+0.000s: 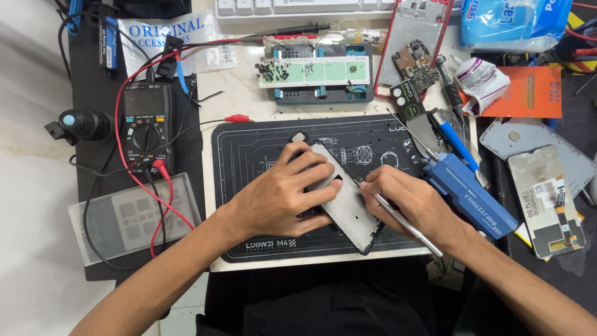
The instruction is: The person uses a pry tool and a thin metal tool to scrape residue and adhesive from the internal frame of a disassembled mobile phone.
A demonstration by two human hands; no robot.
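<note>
Here, left hand fingers pressing phone frame flat, right hand pinching tweezers beside it

I see a grey phone frame lying flat and slantwise on the black mat, its inner side up (a small cutout shows near its middle). A thin metal tool touches its right edge.

Mat upper-left free; blue case crowds right.
</note>
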